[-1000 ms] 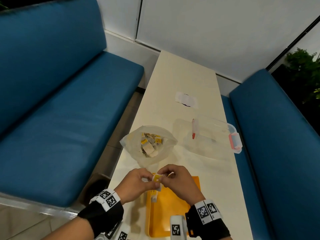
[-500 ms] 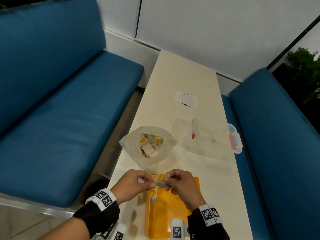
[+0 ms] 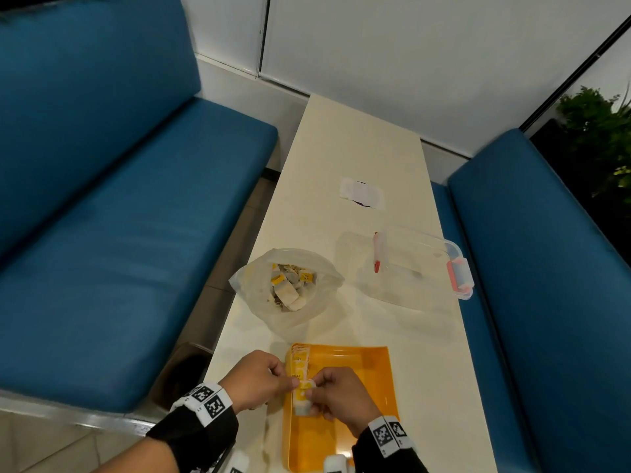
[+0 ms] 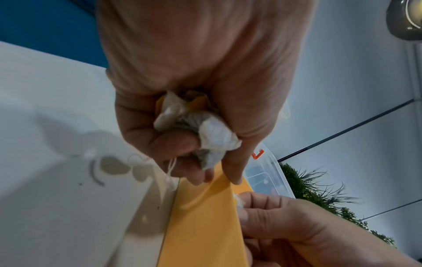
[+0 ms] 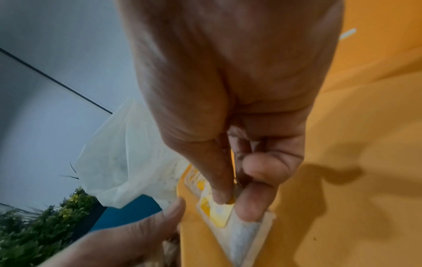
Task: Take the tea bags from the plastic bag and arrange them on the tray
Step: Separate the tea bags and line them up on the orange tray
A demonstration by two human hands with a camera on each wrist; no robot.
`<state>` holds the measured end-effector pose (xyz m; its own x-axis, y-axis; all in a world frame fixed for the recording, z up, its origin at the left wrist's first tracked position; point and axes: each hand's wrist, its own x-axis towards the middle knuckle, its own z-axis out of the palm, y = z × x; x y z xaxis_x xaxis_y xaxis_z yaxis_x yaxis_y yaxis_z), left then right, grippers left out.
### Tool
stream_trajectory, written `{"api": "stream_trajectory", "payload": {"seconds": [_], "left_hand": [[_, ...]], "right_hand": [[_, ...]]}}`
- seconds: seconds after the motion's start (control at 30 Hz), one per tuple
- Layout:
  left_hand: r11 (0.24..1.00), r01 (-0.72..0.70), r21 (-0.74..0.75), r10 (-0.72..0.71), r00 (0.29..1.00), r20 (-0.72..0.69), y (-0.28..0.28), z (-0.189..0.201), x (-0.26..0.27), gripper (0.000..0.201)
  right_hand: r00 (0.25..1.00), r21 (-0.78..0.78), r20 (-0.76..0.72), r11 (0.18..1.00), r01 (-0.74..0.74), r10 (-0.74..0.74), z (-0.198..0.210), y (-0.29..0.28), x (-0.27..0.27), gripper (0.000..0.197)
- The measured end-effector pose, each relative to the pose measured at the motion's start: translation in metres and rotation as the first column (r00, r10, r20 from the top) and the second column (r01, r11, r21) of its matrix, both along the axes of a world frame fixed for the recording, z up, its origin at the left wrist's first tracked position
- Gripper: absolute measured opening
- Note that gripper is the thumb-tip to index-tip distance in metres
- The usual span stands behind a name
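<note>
— Around? Clear lidded container (image 3: pixel 415 264) and white paper scrap (image 3: pixel 362 193) farther on the cream table (image 3: pixel 355 141); thin, crinkled plastic bag (image 3: pixel 286 288) open, full of tea bags, just beyond the smooth orange tray (image 3: pixel 379 373).

— Hands? Left hand (image 4: pixel 194 86) curled on crumpled spare tea bags (image 4: pixel 196 124). Right hand (image 5: pixel 239 101) pinching a flat tea bag (image 5: pixel 242 234) with yellow tag, low over the tray's left side.
</note>
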<state>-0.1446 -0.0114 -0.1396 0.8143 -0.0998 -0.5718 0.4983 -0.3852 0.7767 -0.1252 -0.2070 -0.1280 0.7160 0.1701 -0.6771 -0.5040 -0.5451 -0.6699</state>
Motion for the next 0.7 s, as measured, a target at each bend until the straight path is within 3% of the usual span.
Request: {"api": "stream_trajectory", "payload": {"seconds": [0.33,0.53,0.7], "left_hand": [[1.000,-0.018,-0.022,0.018,1.000,-0.010,0.000,0.002,-0.002,0.029],[1.000,-0.012,-0.011,0.011,0.999,-0.032,0.001,0.000,-0.002,0.029],[1.000,-0.017,-0.027,0.016,0.998,-0.057,0.001,-0.003,-0.001,0.030]], "right_hand": [[1.000,-0.087,0.009,0.996,-0.013,0.014,-0.011,0.016,0.000,0.014],[0.997,-0.157,0.067,0.987,0.040,-0.029,-0.013,0.020,-0.002,0.032],[0.988,-0.252,0.106,0.964,-0.085,0.114,-0.008,0.014,-0.006,0.031]]}}
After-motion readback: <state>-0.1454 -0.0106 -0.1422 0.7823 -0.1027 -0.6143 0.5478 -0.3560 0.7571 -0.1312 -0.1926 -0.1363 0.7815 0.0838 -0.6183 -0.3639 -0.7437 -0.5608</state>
